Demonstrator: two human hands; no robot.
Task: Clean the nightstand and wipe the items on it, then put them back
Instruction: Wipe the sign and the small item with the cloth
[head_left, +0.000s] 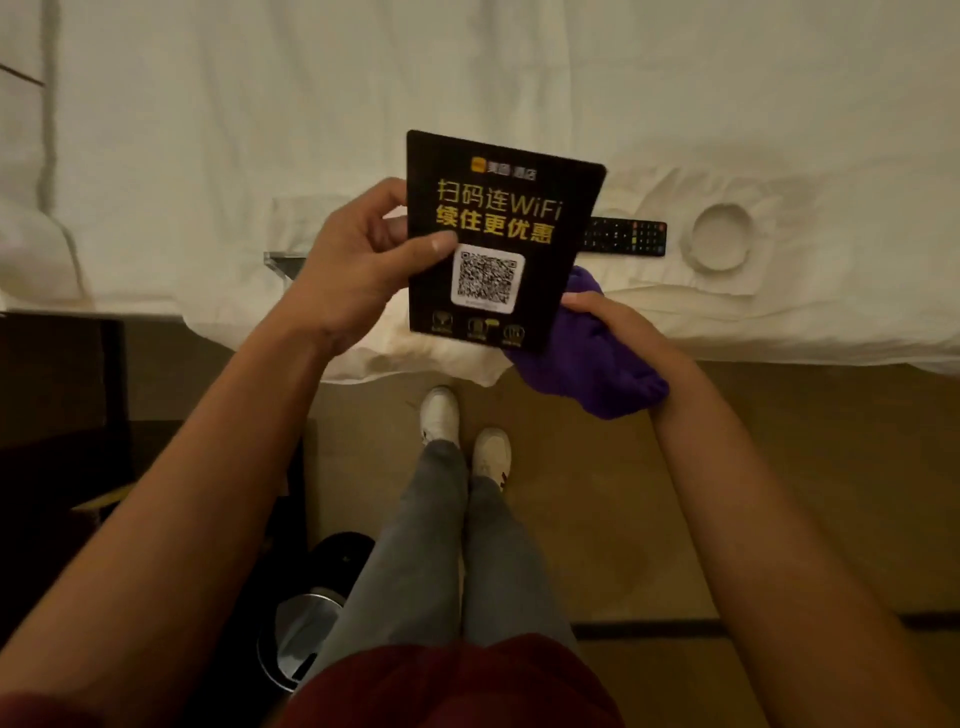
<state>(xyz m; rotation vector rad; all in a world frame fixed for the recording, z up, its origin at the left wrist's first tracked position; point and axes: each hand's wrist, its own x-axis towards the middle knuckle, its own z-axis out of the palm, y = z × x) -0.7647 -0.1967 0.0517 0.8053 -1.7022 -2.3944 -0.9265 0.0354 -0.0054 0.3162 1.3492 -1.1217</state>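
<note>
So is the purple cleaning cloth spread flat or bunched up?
Bunched up. The purple cleaning cloth is wadded in the right hand, beside the black WiFi card that the left hand holds.

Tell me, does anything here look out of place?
Yes. A TV remote and a round white dish, perhaps an ashtray, lie on the white bed, odd for nightstand things. The left hand holds the WiFi card; the right hand holds a purple cloth.

white bed (311, 104) | wood floor (623, 519) | bin (301, 639), maybe steel
</note>
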